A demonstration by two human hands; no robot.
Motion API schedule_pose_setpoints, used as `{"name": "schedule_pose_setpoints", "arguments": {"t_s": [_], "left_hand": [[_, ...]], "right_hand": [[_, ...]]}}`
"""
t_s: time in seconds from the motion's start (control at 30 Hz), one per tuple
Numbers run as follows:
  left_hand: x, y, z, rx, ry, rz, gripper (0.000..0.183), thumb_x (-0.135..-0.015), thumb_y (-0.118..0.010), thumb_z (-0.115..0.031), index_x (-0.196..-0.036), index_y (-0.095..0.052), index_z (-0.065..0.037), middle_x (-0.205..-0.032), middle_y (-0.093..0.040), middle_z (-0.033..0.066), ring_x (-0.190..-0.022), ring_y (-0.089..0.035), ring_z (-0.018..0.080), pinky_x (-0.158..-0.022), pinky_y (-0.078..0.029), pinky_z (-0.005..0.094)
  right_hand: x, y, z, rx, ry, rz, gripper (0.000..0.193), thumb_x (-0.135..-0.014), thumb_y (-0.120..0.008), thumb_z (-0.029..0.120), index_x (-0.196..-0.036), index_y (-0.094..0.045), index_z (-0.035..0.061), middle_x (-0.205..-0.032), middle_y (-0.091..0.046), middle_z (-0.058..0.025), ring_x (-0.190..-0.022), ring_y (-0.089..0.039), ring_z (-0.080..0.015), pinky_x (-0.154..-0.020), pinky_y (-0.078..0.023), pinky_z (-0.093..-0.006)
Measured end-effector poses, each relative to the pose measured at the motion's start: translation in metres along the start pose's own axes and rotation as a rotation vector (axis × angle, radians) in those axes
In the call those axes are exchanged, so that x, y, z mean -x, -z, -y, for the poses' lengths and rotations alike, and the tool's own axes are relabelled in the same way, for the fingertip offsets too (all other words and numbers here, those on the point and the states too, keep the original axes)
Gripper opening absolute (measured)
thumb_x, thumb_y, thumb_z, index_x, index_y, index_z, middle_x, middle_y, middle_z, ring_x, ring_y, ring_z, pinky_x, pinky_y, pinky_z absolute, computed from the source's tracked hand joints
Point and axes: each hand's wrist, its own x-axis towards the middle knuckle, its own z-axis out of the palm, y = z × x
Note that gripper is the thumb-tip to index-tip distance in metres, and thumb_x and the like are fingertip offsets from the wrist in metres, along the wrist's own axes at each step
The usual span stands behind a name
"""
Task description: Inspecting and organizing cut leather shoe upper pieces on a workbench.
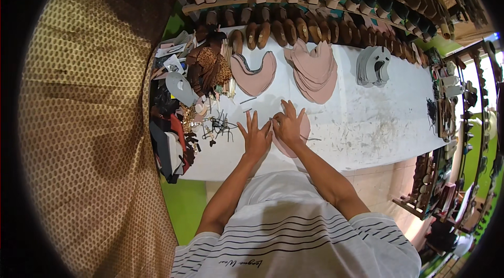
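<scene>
My left hand [255,139] and my right hand [287,128] meet above the white table, tips nearly touching. Thumb and forefinger of each are drawn together at the left edge of a flat pink cut piece [284,149]; their other fingers spread outward. What they pinch is too small to make out. The right hand and wrist cover much of the pink piece. A thin dark strip [314,139] sticks out to its right. Loose dark strips [218,126] lie tangled left of my left hand, and a short dark strip [248,101] rests beyond it.
Farther back lie a pink U-shaped stack [262,81] with dark edging, a taller pink stack [317,81] and grey cut pieces [364,70]. Material scraps [207,70] crowd the table's left end. Wooden shoe lasts [290,31] line the back; a patterned curtain [94,120] hangs left.
</scene>
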Motion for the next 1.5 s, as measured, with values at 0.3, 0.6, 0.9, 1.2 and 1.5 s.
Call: {"name": "schedule_pose_setpoints", "arguments": {"t_s": [0.3, 0.6, 0.9, 1.2, 1.5], "left_hand": [[0.000, 0.004, 0.000, 0.011, 0.026, 0.020, 0.042, -0.093, -0.070, -0.024, -0.134, -0.069, -0.016, -0.162, -0.028, 0.0293, -0.155, -0.010, 0.0506, -0.113, -0.004, 0.0807], [-0.001, 0.003, 0.001, 0.013, 0.024, 0.049, 0.046, -0.092, -0.070, -0.024, -0.137, -0.066, -0.015, -0.163, -0.026, 0.0295, -0.155, -0.009, 0.0510, -0.113, -0.004, 0.0812], [-0.004, -0.002, 0.007, -0.110, -0.076, 0.053, 0.055, -0.093, -0.065, -0.021, -0.147, -0.058, -0.023, -0.166, -0.022, 0.0277, -0.156, -0.006, 0.0510, -0.110, -0.002, 0.0840], [-0.002, -0.006, 0.007, -0.138, -0.070, 0.058, 0.056, -0.094, -0.064, -0.024, -0.149, -0.056, -0.026, -0.169, -0.016, 0.0264, -0.157, -0.004, 0.0499, -0.110, 0.000, 0.0839], [0.000, -0.007, 0.005, -0.137, -0.060, 0.069, 0.056, -0.095, -0.062, -0.026, -0.151, -0.055, -0.026, -0.169, -0.013, 0.0267, -0.157, -0.003, 0.0497, -0.110, 0.003, 0.0834]], "right_hand": [[-0.001, -0.004, -0.001, 0.060, -0.023, 0.047, 0.011, -0.083, -0.075, 0.017, -0.090, -0.076, 0.0085, -0.154, -0.048, -0.0154, -0.150, -0.034, -0.0387, -0.111, -0.012, -0.0817], [0.000, -0.006, -0.003, 0.080, -0.014, 0.028, 0.011, -0.082, -0.075, 0.017, -0.090, -0.076, 0.0093, -0.153, -0.050, -0.0137, -0.150, -0.035, -0.0369, -0.111, -0.013, -0.0815], [0.000, -0.004, -0.003, 0.125, -0.020, 0.052, 0.011, -0.086, -0.073, 0.020, -0.089, -0.077, 0.0103, -0.152, -0.050, -0.0125, -0.150, -0.035, -0.0359, -0.112, -0.012, -0.0814], [0.016, 0.015, -0.022, 0.160, 0.069, 0.020, 0.007, -0.086, -0.074, 0.018, -0.086, -0.080, 0.0155, -0.149, -0.053, -0.0085, -0.148, -0.039, -0.0362, -0.114, -0.009, -0.0804], [0.017, 0.022, -0.020, 0.221, 0.100, 0.029, 0.009, -0.085, -0.071, 0.019, -0.083, -0.075, 0.0115, -0.153, -0.050, -0.0118, -0.150, -0.034, -0.0361, -0.113, -0.010, -0.0813]]}}
